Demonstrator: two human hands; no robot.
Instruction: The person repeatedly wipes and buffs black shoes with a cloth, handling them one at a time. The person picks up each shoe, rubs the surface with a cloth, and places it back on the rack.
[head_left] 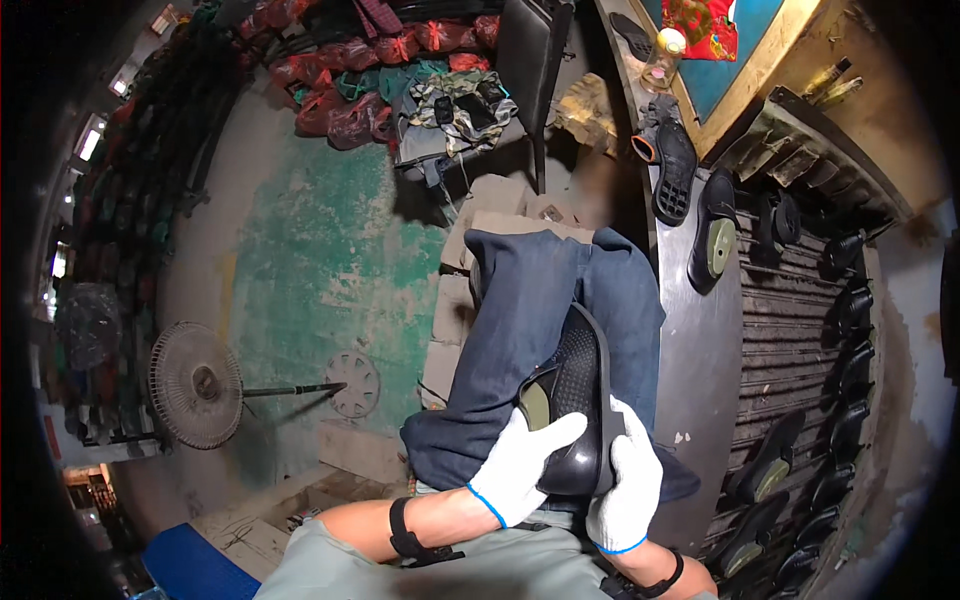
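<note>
On my lap, above dark blue trousers, a black shoe lies tilted on its side. Its glossy toe points toward me, and a dotted texture covers the upper. An olive-green shoe last shows inside its opening. My left hand, in a white knit glove with a blue cuff, grips the upper near the toe with the thumb across it. From the other side my right hand, gloved alike, holds the sole edge. Its fingertips are partly hidden behind the shoe.
To my right runs a metal-edged bench bearing a black shoe with a green last and another shoe. Beyond it, a slatted conveyor carries several black shoes. A fan lies left; a cluttered chair stands ahead.
</note>
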